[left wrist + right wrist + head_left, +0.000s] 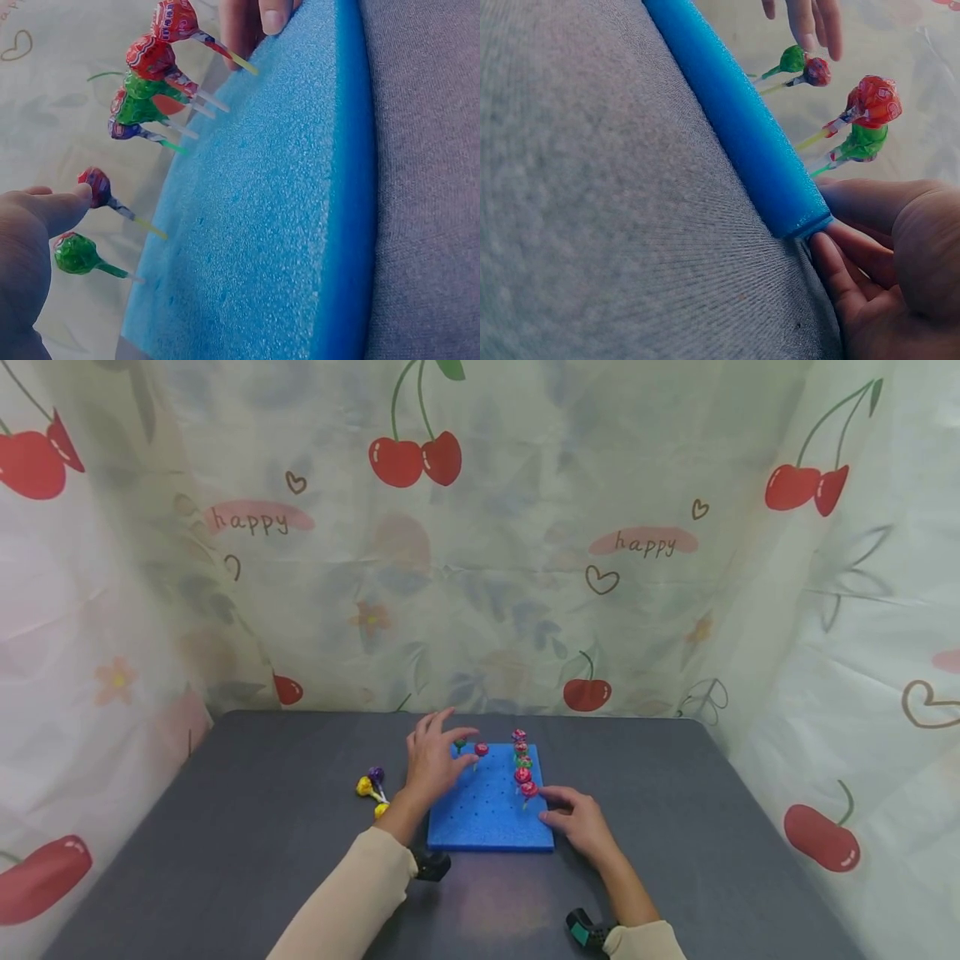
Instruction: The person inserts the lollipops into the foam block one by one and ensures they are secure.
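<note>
Dark grey counter [225,860], flat, bearing everything below. Nearest me: one black wrist device [581,931], at my right wrist. Next: one blue foam board [480,827], lying flat before me and pierced with small holes, evidently to take sticks. At its right edge: my right hand [581,818], thumb and fingers pinching the board by the rim, I judge to keep it from sliding. Left of the board: loose yellow lollipop [364,787] and purple lollipop [376,774], lying on the counter within easy reach of my left side. Along the board's right side: a row of lollipops [522,775], five, sticks planted so the heads stand clear. Toward the far left: my left hand [429,756], thumb and fingers apart beside a red lollipop [482,749], which stands in the board; perhaps spread to steady or release it. Beyond that, one green lollipop [460,744], planted likewise. Farthest: cherry-printed cloth [487,568], hung, apparently, as a screen.
</note>
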The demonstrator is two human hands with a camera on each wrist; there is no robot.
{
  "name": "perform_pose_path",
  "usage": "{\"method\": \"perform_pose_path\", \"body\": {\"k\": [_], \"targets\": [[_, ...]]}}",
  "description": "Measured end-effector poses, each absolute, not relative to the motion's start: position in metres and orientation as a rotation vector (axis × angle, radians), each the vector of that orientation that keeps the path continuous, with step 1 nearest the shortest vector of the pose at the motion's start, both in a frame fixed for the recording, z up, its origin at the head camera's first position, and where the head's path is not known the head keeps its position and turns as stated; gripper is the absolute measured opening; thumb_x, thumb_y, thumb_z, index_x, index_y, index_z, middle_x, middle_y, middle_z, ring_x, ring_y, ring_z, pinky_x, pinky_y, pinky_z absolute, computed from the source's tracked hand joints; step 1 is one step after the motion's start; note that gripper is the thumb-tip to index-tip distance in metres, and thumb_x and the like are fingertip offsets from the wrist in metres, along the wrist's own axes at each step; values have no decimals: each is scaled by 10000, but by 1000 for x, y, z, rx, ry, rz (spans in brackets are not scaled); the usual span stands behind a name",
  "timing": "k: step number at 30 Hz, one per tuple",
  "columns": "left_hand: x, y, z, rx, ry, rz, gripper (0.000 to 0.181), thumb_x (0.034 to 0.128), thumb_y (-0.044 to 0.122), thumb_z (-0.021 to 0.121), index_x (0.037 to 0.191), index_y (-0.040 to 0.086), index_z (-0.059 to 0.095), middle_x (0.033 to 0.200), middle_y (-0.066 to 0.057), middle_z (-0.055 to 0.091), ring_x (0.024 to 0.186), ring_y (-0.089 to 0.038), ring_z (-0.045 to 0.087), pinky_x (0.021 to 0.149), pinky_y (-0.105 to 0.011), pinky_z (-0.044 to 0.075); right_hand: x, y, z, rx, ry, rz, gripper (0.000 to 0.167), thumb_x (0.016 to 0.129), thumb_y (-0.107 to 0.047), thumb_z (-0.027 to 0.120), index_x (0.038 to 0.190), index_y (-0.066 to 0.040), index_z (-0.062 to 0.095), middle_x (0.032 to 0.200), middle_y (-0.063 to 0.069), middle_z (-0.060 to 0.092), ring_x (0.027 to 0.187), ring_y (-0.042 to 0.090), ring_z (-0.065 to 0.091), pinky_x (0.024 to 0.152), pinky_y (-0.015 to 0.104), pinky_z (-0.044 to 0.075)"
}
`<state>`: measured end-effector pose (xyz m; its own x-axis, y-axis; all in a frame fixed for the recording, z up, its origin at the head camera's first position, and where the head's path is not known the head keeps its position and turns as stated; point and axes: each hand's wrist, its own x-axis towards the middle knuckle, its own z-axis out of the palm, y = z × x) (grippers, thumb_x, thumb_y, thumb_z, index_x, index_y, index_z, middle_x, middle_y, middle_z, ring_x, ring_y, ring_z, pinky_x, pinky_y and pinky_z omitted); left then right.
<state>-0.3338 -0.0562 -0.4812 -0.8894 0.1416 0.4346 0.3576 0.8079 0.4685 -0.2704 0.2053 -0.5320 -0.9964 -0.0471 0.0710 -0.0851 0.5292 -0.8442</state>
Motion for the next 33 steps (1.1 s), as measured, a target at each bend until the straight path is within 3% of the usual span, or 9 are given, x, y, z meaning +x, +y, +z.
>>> {"method": "perform_pose_path", "body": {"k": [6, 19, 33], "targets": [[-333, -55, -480, -412, -2618, -751, 382, 814, 328, 801, 1183, 296, 707, 1500, -56, 390, 1375, -338, 280, 1052, -565, 225, -271, 207, -533, 100, -2720, 1492, 351, 889, -105, 716, 1236, -136, 665, 1246, 86, 622, 1144, 291, 580, 932, 464, 474], [-334, -38, -481, -470, -2710, -604, 342, 861, 424, 726, 1187, 325, 704, 1516, -60, 367, 1403, -331, 238, 1073, -561, 207, -270, 204, -532, 125, -2702, 1502, 346, 881, -88, 722, 1221, -128, 675, 1225, 88, 631, 1107, 284, 599, 910, 450, 490], [-336, -49, -481, -354, -2636, -595, 252, 845, 427, 747, 1021, 247, 743, 1453, -69, 444, 1374, -326, 279, 1061, -552, 215, -269, 205, -532, 125, -2698, 1517, 347, 881, -90, 722, 1222, -131, 674, 1225, 83, 629, 1098, 271, 603, 910, 442, 491]]}}
